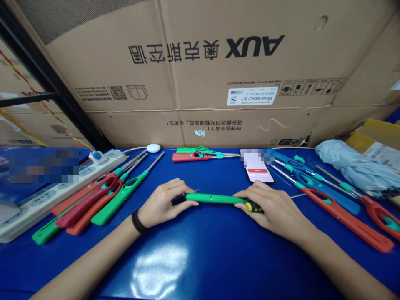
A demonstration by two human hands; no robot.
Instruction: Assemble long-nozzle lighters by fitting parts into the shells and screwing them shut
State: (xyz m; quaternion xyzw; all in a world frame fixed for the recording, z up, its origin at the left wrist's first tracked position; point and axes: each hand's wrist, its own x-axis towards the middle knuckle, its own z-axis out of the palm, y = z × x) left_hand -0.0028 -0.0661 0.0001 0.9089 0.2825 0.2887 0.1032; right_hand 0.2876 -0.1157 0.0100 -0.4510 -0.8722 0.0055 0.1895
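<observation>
A green lighter body [215,198] is held level above the blue table, its narrow edge facing me. My left hand [164,201], with a dark band at the wrist, pinches its left end between thumb and fingers. At the other end, my right hand [275,206] grips it with the fingertips. A black-and-yellow handle [253,207], like a small screwdriver's, also sits in my right hand; its far end is hidden. A thin dark tip pokes out by my left fingers, and I cannot tell what it belongs to.
Several long-necked lighters lie left, including a green one [120,200], beside a white power strip [40,196]. More lie right, such as a red one [346,218], and a red one [190,156] behind. A phone [258,168], grey-blue plastic bundle [353,166] and large carton [193,83] stand beyond.
</observation>
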